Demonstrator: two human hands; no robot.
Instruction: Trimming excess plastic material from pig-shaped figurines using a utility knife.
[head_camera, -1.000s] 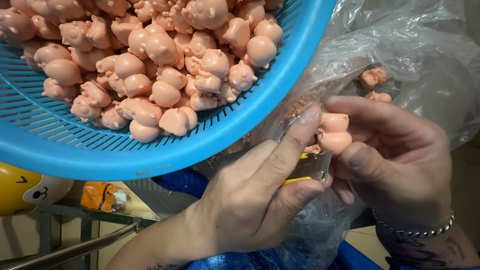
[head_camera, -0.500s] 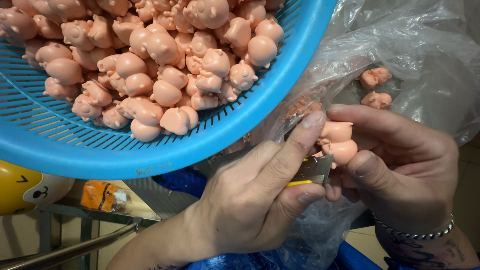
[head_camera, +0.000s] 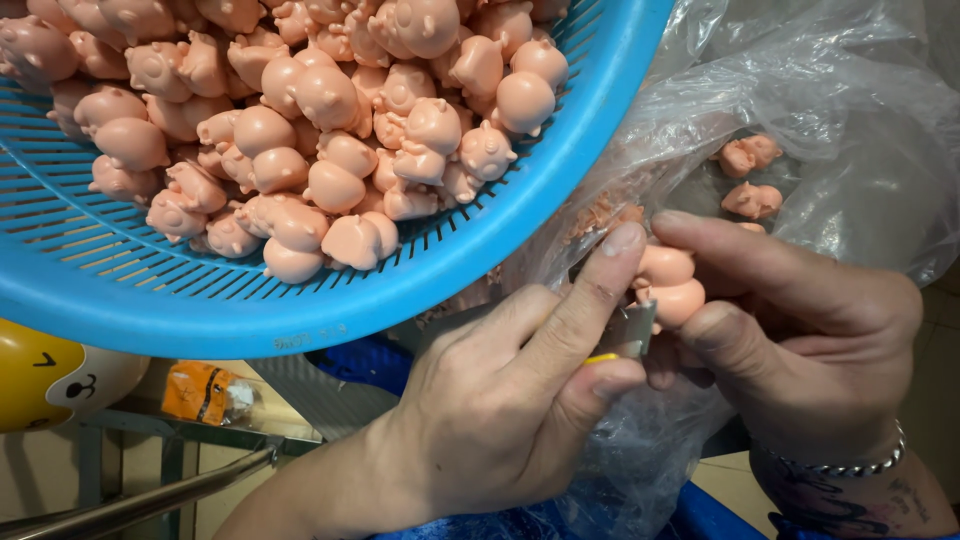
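- A small pink pig-shaped figurine sits right of centre in the frame, pinched between the thumb and fingers of the right hand, which is closed firmly around it.
- The left hand, at lower centre, is closed on a small blade tool with a yellow handle; the metal blade touches the figurine's underside, and the left forefinger rests along the top of the figurine.
- A metal bracelet circles the right wrist at lower right.
- Behind both hands lies a clear plastic bag, filling the upper right of the frame; two loose pink figurines lie inside it, with pinkish crumbs of trimmed material gathered near its fold.
- A blue slotted plastic basket fills the upper left and centre, tilted toward the camera, its rim just beside the bag.
- The basket holds a heaped pile of pink pig figurines, all alike, lying every way up.
- Under the basket, at lower left, a yellow ball-like toy with a drawn face shows, with an orange packet near it and a metal bar of a frame below.
- Blue fabric shows beneath the hands at bottom centre.
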